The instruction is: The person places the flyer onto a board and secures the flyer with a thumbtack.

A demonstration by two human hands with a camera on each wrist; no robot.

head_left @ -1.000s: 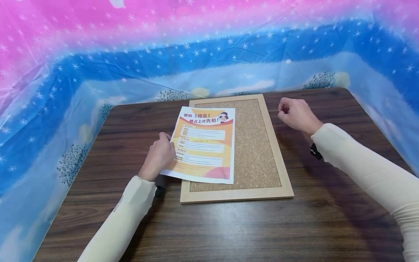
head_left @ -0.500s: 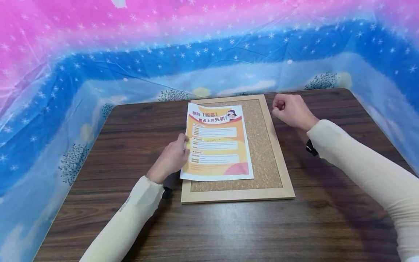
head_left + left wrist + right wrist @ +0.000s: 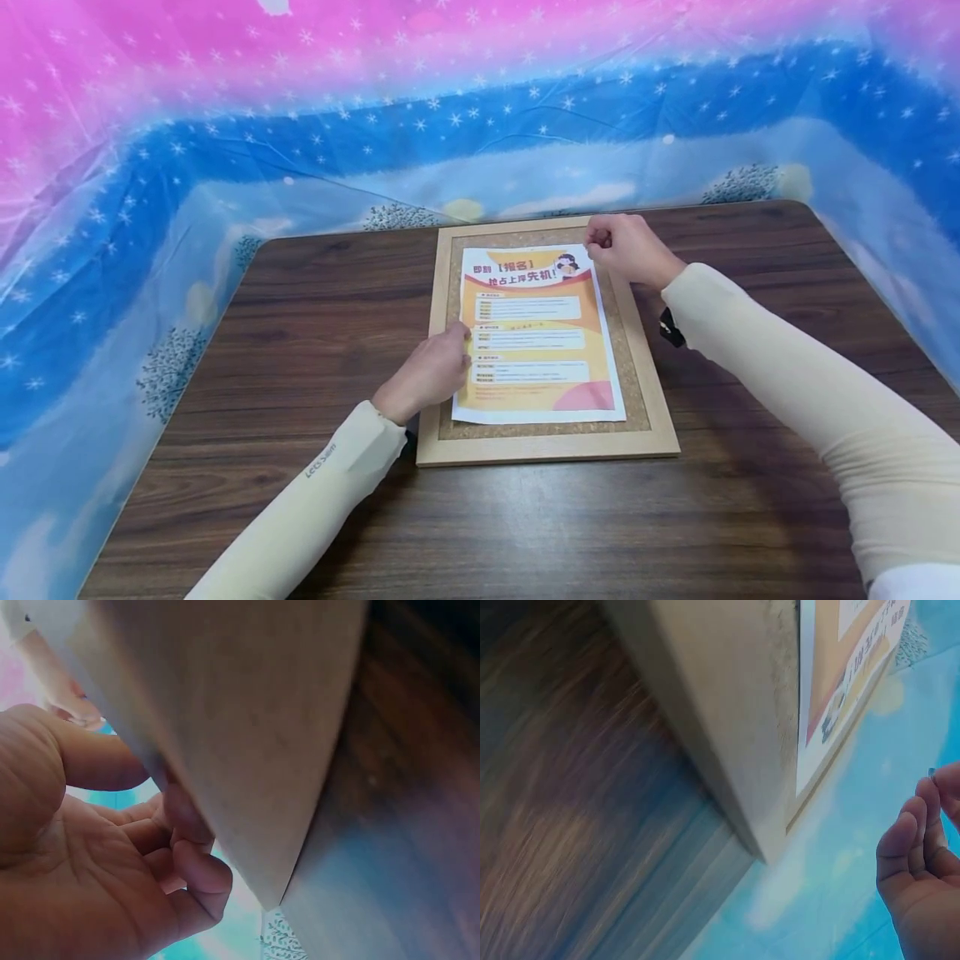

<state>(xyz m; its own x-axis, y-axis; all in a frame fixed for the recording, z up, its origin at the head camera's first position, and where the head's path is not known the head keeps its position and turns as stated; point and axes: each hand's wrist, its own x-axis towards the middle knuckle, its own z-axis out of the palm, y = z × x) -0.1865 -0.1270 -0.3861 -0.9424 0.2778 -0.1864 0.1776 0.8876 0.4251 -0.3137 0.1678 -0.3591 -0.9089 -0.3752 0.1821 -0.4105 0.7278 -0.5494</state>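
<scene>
- The left hand (image 3: pixel 431 372) lay at the left edge of the flyer (image 3: pixel 537 333), its curled fingers (image 3: pixel 196 870) pinching that edge against the frame.
- The flyer lay flat on the cork board (image 3: pixel 637 383), inside its wooden frame, in the middle of the dark wood desk (image 3: pixel 300 292).
- The right hand (image 3: pixel 626 247) was at the flyer's top right corner, fingers curled; something tiny seemed pinched at the fingertips (image 3: pixel 936 787), but I cannot tell what.
- A starry blue and pink sheet (image 3: pixel 225 125) hung behind the desk.

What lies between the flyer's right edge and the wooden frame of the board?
In the head view, only a narrow strip of bare cork shows between the flyer and the wooden frame; nothing else lies there.
</scene>
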